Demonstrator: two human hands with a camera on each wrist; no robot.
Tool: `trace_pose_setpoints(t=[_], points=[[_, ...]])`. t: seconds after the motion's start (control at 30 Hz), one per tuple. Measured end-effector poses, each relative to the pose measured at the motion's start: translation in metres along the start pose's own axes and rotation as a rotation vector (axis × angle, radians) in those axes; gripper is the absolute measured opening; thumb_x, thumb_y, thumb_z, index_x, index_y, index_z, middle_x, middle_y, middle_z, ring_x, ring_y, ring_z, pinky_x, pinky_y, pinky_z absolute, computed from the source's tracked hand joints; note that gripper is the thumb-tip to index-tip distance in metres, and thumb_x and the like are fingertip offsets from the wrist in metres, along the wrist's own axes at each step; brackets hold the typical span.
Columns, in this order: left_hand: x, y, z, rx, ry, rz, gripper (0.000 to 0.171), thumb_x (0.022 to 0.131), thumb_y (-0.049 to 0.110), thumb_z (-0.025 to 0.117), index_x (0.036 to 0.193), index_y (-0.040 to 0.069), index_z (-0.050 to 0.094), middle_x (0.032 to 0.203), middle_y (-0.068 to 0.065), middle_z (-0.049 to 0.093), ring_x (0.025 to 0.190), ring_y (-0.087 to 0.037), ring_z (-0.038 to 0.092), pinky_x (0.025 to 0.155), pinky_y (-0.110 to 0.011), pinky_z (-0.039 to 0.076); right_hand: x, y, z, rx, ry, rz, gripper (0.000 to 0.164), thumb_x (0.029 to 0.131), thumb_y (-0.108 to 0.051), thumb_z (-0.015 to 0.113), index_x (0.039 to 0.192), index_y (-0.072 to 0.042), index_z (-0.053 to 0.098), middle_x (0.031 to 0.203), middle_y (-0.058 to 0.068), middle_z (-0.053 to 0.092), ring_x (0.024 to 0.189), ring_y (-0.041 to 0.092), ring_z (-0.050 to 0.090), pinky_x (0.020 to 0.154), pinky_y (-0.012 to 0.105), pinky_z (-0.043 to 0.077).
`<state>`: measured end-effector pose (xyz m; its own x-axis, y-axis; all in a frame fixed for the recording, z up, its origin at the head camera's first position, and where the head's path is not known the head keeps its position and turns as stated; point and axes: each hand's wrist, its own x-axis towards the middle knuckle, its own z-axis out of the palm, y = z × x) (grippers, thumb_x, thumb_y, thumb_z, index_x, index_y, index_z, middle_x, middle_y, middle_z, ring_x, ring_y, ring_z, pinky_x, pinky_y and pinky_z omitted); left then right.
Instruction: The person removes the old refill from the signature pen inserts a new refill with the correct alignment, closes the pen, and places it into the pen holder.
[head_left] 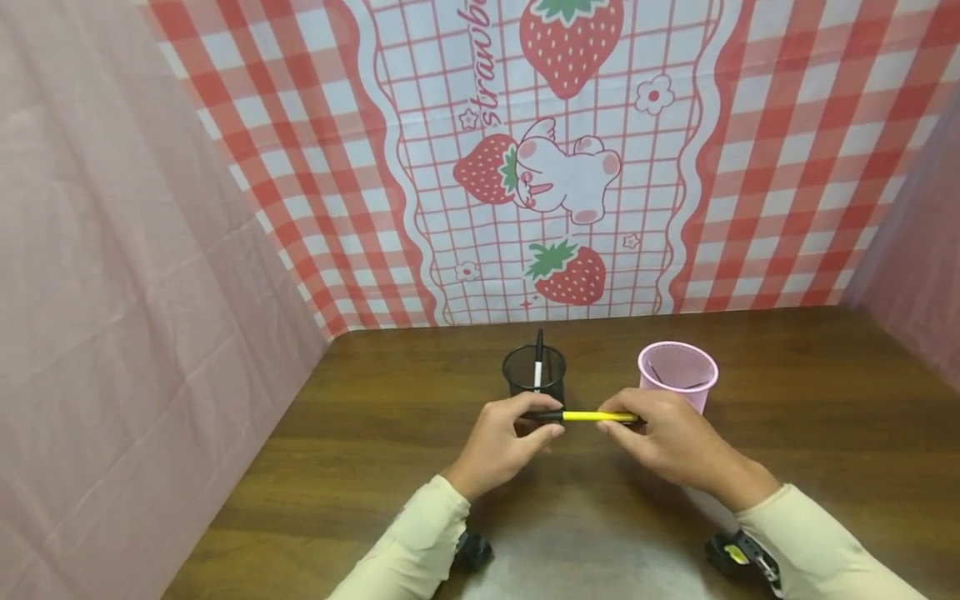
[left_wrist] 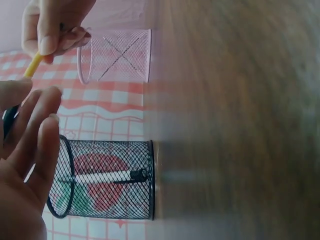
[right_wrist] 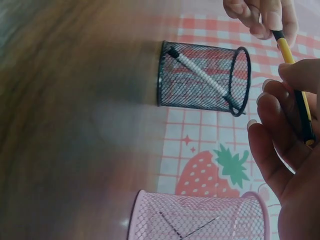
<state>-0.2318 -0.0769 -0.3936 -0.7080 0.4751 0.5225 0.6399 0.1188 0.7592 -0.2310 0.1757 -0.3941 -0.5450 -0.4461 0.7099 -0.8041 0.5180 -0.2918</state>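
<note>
Both hands hold a yellow and black pen [head_left: 585,417] level above the table. My left hand [head_left: 501,437] pinches its black end between thumb and fingers. At the other end, the thumb and fingers of my right hand [head_left: 671,433] pinch the yellow and black part. Just behind the left hand stands a black mesh pen cup [head_left: 555,385], with a white marker with black ends [left_wrist: 102,177] leaning inside it. Behind the right hand is a pink mesh pen cup [head_left: 708,400]; two thin dark sticks [left_wrist: 120,52] cross in it.
The brown wooden table [head_left: 360,433] reaches back to a red-and-white checked cloth [head_left: 285,167] with strawberry prints. Pink cloth [head_left: 127,292] hangs along the left side, and more pink cloth [head_left: 915,250] on the right.
</note>
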Motion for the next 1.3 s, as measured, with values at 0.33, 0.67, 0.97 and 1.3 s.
trace_pose_setpoints(t=[0.33, 0.67, 0.97, 1.3], points=[[0.0, 0.02, -0.001, 0.013, 0.053, 0.047, 0.017, 0.088, -0.01, 0.071, 0.103, -0.007, 0.064, 0.092, -0.019, 0.069, 0.067, -0.014, 0.07, 0.059, -0.032, 0.061, 0.003, -0.005, -0.002, 0.007, 0.018, -0.022, 0.026, 0.074, -0.002, 0.084, 0.091, -0.018, 0.072, 0.081, -0.017, 0.063, 0.065, -0.002, 0.05, 0.056, 0.012, 0.04], [0.0, -0.001, 0.002, 0.066, 0.048, 0.032, 0.016, 0.087, -0.008, 0.073, 0.101, -0.003, 0.065, 0.089, -0.017, 0.07, 0.06, -0.03, 0.069, 0.056, -0.035, 0.06, 0.0, -0.004, -0.001, 0.023, 0.008, 0.002, 0.026, 0.075, -0.002, 0.084, 0.093, -0.018, 0.073, 0.082, -0.016, 0.064, 0.066, -0.002, 0.051, 0.057, 0.012, 0.041], [0.001, -0.019, 0.002, 0.1, 0.038, 0.074, 0.014, 0.092, 0.008, 0.073, 0.106, 0.008, 0.069, 0.093, -0.005, 0.074, 0.061, -0.013, 0.069, 0.057, -0.022, 0.057, -0.002, -0.001, -0.005, 0.074, 0.01, 0.053, 0.026, 0.077, -0.001, 0.083, 0.095, -0.019, 0.075, 0.084, -0.015, 0.067, 0.068, 0.0, 0.054, 0.057, 0.014, 0.043], [0.0, -0.014, 0.0, 0.127, 0.047, 0.045, 0.013, 0.088, 0.004, 0.075, 0.101, 0.005, 0.072, 0.09, -0.006, 0.075, 0.059, -0.014, 0.069, 0.052, -0.02, 0.054, -0.001, 0.003, -0.002, 0.122, 0.033, -0.032, 0.033, 0.075, 0.003, 0.083, 0.099, -0.018, 0.075, 0.086, -0.012, 0.069, 0.067, 0.0, 0.055, 0.056, 0.013, 0.043]])
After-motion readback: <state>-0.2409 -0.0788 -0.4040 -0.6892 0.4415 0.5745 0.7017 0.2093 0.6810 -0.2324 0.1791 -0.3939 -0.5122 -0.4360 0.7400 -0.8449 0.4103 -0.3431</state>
